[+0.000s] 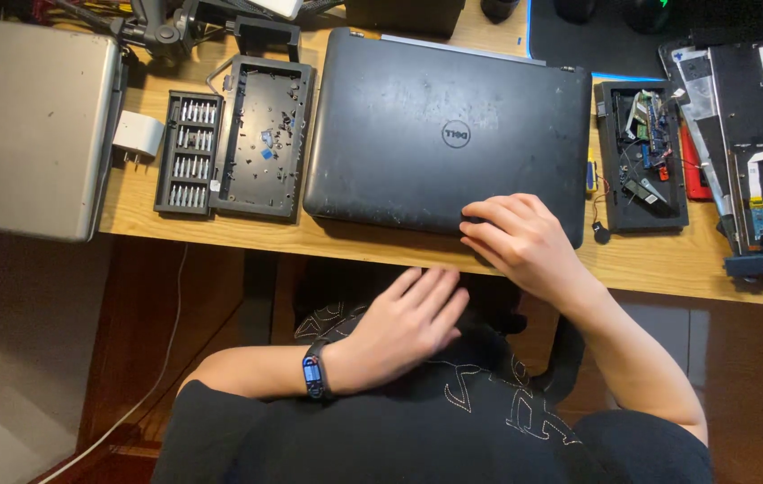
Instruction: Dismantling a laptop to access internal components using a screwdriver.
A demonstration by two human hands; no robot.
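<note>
A closed black laptop [417,125] lies lid-up on the wooden desk [220,235]. My right hand [520,237] rests on its near edge, fingers bent over the front lip of the lid. My left hand [408,323] hovers below the desk edge over my lap, fingers flat and apart, holding nothing; a dark wristband with a blue face sits on that wrist. Left of the laptop stands a black parts tray [265,134] with small screws, and beside it a black screwdriver bit set [189,152].
A closed silver laptop [32,125] overhangs the desk at far left, with a white charger [138,136] next to it. Right of the black laptop is a black tray of electronic parts [641,152], and a disassembled laptop chassis [749,134] at far right.
</note>
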